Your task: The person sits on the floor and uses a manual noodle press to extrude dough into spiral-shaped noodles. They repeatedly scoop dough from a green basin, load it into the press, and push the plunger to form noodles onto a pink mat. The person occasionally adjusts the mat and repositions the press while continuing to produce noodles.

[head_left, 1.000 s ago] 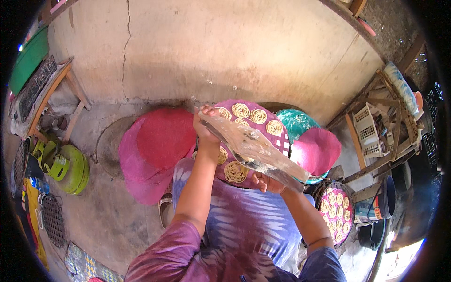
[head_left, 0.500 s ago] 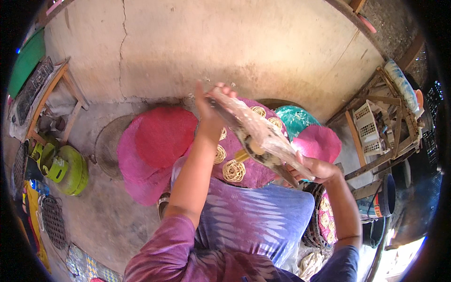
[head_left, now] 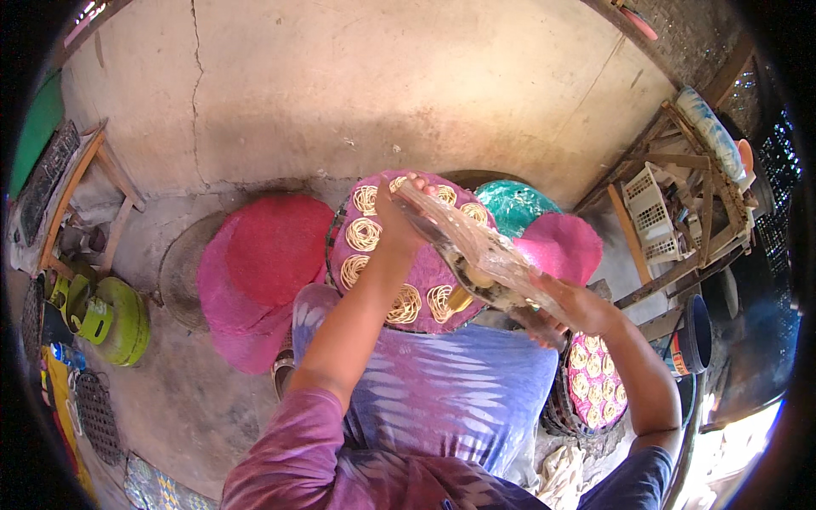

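A long wooden hand press (head_left: pixel 486 248), two worn bars with a brass cylinder (head_left: pixel 460 298) in the middle, slants across in front of me. My left hand (head_left: pixel 398 212) grips its far left end, fingers curled over the top. At the near right end, my right hand (head_left: pixel 585 306) is closed around both bars. Beneath the press lies a round tray covered in purple cloth (head_left: pixel 432 276), bearing several coils of pale dough strands (head_left: pixel 364 235). One looser coil (head_left: pixel 439 303) sits beside the cylinder's lower end. The press hides part of the tray.
Red and pink round cloths (head_left: pixel 280 246) lie left of the tray. A teal round tray (head_left: pixel 517 206) and a pink cloth (head_left: pixel 561 246) are behind right. Another tray of coils (head_left: pixel 597 382) stands by my right arm. A green gas cylinder (head_left: pixel 123 319) stands far left.
The press and both hands have shifted right and a little down over the tray. A looser coil now shows beside the brass cylinder. The view has shifted slightly, uncovering more of both coil trays.
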{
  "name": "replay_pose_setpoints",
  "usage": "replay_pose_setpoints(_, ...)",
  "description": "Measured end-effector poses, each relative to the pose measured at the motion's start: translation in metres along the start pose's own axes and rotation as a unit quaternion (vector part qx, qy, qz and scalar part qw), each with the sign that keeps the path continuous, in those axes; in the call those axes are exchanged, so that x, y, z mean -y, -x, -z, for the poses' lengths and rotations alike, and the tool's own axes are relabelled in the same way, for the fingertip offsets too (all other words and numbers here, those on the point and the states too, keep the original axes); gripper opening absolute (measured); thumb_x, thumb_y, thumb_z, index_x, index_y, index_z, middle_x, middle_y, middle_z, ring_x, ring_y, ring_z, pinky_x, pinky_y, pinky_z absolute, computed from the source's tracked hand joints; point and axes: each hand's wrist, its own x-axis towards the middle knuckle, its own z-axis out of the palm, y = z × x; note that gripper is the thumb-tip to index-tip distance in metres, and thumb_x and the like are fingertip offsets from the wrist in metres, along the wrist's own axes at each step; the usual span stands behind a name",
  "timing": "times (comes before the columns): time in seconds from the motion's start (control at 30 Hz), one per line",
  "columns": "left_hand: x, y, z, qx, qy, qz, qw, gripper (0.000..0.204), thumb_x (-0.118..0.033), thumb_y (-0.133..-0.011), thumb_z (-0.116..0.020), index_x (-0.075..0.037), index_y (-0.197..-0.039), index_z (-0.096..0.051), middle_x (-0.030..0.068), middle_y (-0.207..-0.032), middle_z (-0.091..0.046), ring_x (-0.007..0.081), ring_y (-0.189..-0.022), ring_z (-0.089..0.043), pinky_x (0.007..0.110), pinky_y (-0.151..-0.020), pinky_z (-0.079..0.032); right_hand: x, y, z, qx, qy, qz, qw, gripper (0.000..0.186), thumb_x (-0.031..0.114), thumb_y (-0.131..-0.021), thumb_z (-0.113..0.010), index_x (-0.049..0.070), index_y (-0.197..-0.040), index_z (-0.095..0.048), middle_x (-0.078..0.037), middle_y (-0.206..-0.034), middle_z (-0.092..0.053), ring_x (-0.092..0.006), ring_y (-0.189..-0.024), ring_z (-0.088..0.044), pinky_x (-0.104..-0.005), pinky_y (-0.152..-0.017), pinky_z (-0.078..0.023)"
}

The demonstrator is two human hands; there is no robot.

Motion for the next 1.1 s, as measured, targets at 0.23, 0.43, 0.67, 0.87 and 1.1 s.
replay_pose_setpoints(0.23, -0.012, 0.002, -0.03, -0.023, -0.063, -0.034, 0.997, 0.045, -0.055, -0.094, -0.04, -0.014, -0.082, -0.055, 0.0001, -0.072, -0.054, 0.0209, -0.072, -0.054, 0.037, -0.066, -0.046, -0.001, -0.005, -0.019, -0.027, -0.025, 0.051, 0.998, 0.067, 0.055, -0.102, -0.031, -0.004, -0.101, -0.063, -0.012, -0.074, -0.067, -0.0197, -0.057, -0.066, -0.0311, -0.051, -0.053)
replay_pose_setpoints(0.43, 0.017, 0.016, 0.004, -0.017, 0.028, 0.004, 0.999, 0.044, -0.054, -0.094, -0.045, -0.014, -0.079, -0.053, 0.0019, -0.072, -0.053, 0.0208, -0.072, -0.053, 0.037, -0.065, -0.046, -0.039, 0.004, -0.002, -0.037, -0.011, 0.026, 0.999, 0.067, 0.057, -0.1, -0.035, -0.004, -0.105, -0.062, -0.013, -0.075, -0.067, -0.0216, -0.059, -0.067, -0.0333, -0.053, -0.056)
replay_pose_setpoints(0.67, 0.014, 0.004, 0.033, 0.056, 0.114, 0.009, 0.992, 0.038, -0.049, -0.095, -0.047, -0.016, -0.078, -0.054, -0.0033, -0.069, -0.052, 0.0169, -0.067, -0.053, 0.033, -0.062, -0.045, -0.076, -0.063, -0.024, 0.18, -0.446, 0.086, 0.873, 0.095, 0.08, -0.087, -0.024, 0.001, -0.137, -0.044, -0.029, -0.099, -0.064, -0.0304, -0.068, -0.069, -0.0401, -0.062, -0.06)
replay_pose_setpoints(0.87, 0.005, 0.013, 0.03, 0.02, 0.132, -0.044, 0.99, 0.038, -0.047, -0.098, -0.042, -0.017, -0.076, -0.051, -0.0055, -0.07, -0.052, 0.0136, -0.065, -0.052, 0.032, -0.059, -0.044, -0.111, -0.115, -0.057, 0.204, -0.498, 0.127, 0.833, 0.077, 0.069, -0.093, -0.031, 0.01, -0.141, -0.043, -0.016, -0.081, -0.062, -0.0178, -0.051, -0.061, -0.0317, -0.049, -0.055)
replay_pose_setpoints(1.1, -0.03, 0.003, -0.004, 0.037, 0.065, -0.069, 0.995, 0.038, -0.049, -0.097, -0.041, -0.019, -0.075, -0.049, -0.0067, -0.066, -0.048, 0.0126, -0.063, -0.051, 0.032, -0.057, -0.042, -0.071, -0.106, -0.067, -0.136, 0.143, 0.278, 0.94, 0.07, 0.063, -0.097, -0.034, 0.005, -0.135, -0.047, -0.017, -0.091, -0.063, -0.0204, -0.065, -0.063, -0.0338, -0.058, -0.053)
